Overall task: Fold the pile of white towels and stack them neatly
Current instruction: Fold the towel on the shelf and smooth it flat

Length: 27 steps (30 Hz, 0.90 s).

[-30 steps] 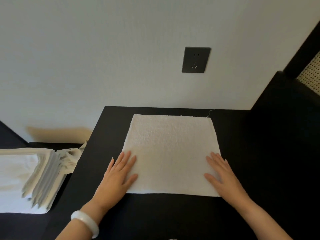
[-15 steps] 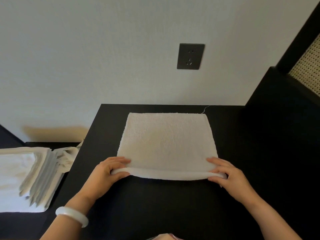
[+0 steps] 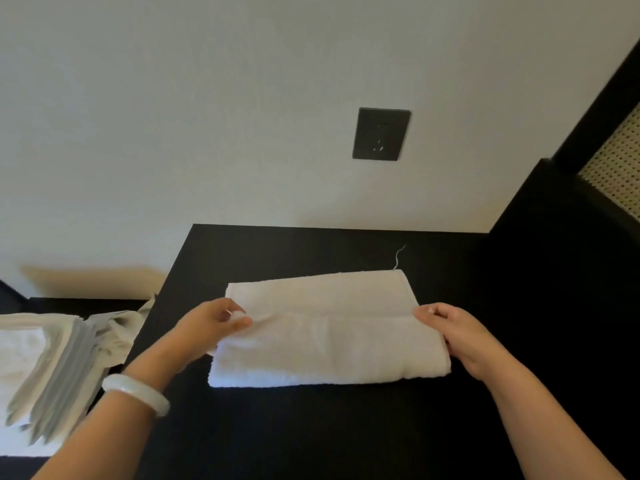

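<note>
A white towel [image 3: 329, 348] lies on the black table [image 3: 311, 427], its near half doubled over towards the wall. My left hand [image 3: 211, 329] pinches the folded edge at the towel's left corner. At the right corner, my right hand [image 3: 457, 336] pinches the same edge. A loose thread sticks out from the towel's far right corner. A stack of folded white towels [image 3: 38, 375] sits lower down at the left.
A dark wall socket [image 3: 381, 134] is set in the white wall behind the table. A black piece of furniture with a woven cane panel [image 3: 616, 168] rises at the right. The table's left edge borders the lower surface that holds the stack.
Both hands went from lying flat on the towel's near corners to pinching the near edge, and have carried it away from me over the far half.
</note>
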Each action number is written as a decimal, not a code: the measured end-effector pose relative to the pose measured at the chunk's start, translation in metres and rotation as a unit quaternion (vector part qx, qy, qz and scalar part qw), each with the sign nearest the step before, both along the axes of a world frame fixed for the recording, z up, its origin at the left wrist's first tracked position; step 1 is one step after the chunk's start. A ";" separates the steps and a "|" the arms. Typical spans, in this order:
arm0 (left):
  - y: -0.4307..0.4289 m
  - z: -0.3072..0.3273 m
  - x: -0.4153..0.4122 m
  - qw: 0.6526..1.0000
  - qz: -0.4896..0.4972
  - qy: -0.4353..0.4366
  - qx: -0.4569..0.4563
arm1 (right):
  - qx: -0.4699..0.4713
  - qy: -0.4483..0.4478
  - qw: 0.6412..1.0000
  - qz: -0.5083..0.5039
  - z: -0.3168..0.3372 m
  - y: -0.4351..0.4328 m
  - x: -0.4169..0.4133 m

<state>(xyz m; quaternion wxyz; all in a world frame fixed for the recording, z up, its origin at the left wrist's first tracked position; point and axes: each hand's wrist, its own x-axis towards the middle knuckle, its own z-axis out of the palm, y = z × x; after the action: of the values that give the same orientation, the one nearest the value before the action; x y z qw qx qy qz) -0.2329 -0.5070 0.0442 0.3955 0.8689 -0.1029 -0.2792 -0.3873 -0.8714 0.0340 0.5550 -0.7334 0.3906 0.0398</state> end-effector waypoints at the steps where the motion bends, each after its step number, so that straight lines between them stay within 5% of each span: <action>1: -0.003 -0.004 0.000 0.999 -0.005 -0.021 0.036 | -0.007 0.003 1.000 -0.004 -0.004 -0.001 0.004; 7: -0.017 -0.028 -0.008 0.988 0.051 -0.114 0.090 | -0.087 0.042 0.995 0.037 -0.012 -0.004 0.014; 12: -0.024 -0.021 -0.003 0.977 0.147 -0.156 0.023 | -0.156 -0.056 0.986 0.033 0.007 -0.004 0.051; 19: -0.029 -0.029 0.009 0.973 0.115 -0.158 0.126 | -0.259 0.007 0.962 0.081 -0.018 0.002 0.074; 24: -0.032 -0.021 0.015 0.960 0.181 -0.200 0.079 | -0.274 -0.076 0.957 0.056 0.003 -0.005 0.087; 27: -0.039 -0.025 0.027 0.957 0.170 -0.202 0.124 | -0.282 -0.085 0.954 0.057 -0.002 -0.005 0.101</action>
<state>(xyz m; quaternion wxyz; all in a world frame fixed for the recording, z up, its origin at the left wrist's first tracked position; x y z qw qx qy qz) -0.2059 -0.5457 0.0190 0.2969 0.9542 0.0042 -0.0376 -0.2867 -0.8767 0.0316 0.3530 -0.8821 0.2947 -0.1025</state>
